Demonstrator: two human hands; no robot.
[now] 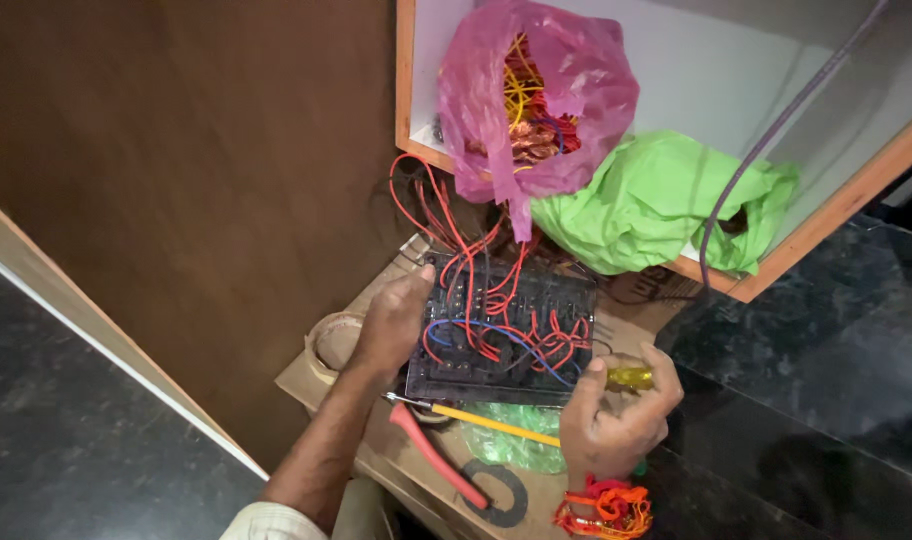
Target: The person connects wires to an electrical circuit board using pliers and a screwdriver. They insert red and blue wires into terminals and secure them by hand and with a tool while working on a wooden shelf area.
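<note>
A dark switch panel (536,300) lies back-side up on brown cardboard (636,330), covered in red, blue and black wires (501,335). My left hand (391,325) grips the panel's left edge, thumb on top. My right hand (616,420), with red and orange threads at the wrist, is closed around a screwdriver with a clear yellow handle (631,378) at the panel's lower right corner. The screwdriver's tip is hidden.
A pink bag (576,90) of wire pieces and a green bag (656,200) sit on a white shelf (836,215) behind. Red-handled pliers (436,455), a yellow pencil-like tool (496,425), a tape roll (334,340) and a black ring (501,490) lie nearby. A wooden wall (196,180) stands left.
</note>
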